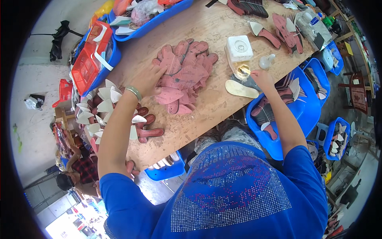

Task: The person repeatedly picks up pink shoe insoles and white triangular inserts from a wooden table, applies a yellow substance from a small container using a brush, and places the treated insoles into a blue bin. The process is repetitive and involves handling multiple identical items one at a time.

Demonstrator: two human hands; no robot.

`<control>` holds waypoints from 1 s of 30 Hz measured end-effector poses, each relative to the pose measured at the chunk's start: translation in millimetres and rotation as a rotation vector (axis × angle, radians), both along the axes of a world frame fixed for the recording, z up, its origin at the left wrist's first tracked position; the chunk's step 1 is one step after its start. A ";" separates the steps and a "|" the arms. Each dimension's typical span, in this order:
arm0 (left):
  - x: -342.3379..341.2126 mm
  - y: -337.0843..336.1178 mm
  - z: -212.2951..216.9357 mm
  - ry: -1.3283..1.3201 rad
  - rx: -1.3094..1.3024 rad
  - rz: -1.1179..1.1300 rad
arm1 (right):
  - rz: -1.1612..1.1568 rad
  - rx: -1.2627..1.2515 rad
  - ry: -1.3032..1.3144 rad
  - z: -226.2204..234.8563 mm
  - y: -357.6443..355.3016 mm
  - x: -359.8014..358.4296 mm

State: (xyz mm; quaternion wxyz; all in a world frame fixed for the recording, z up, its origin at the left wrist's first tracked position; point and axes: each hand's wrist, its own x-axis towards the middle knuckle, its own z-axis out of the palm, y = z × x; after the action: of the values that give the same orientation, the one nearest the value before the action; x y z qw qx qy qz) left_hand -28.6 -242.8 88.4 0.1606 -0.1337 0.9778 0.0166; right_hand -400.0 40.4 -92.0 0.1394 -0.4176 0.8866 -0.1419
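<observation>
A heap of pink, shoe-sole-shaped pieces (185, 73) lies on the wooden table. My left hand (149, 81), with a pale bangle at the wrist, rests at the heap's left edge, its fingers stretched over the pieces. My right hand (262, 79) is closed at the mouth of a white plastic container (239, 49) with amber liquid in its opening (242, 71). Whatever its fingers pinch is too small to make out. Just below that container lies a cream insole (241, 89), partly over a dark grey piece. A translucent squat bottle (266, 61) stands beside my right hand.
Pink and white shoe pieces (105, 105) crowd the table's left end. Blue bins (306, 115) with shoe parts stand at the right, below the table edge. A red basket (89, 59) sits in a blue tub at left. More pink parts (284, 32) lie at the far right.
</observation>
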 end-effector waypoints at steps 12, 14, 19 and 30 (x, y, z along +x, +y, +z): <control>51.3 -17.2 -24.1 0.603 0.415 0.633 | 0.187 -0.035 0.152 8.5 15.6 17.9; 42.8 -12.8 -29.2 0.725 0.734 0.900 | 0.157 -0.079 0.129 11.6 19.7 20.0; 45.6 64.4 -26.0 1.030 1.454 1.005 | 0.025 -0.085 -0.029 26.0 29.9 22.6; -3.8 227.7 -29.7 0.673 2.222 1.237 | -0.292 -0.453 -0.963 140.0 70.8 96.6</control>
State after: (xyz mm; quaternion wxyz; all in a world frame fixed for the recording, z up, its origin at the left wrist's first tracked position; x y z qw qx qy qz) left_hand -32.4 -15.0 58.7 -0.0999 -0.3434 0.2123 0.9094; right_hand -303.4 111.3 48.0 0.4148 -0.1975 0.7187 -0.5220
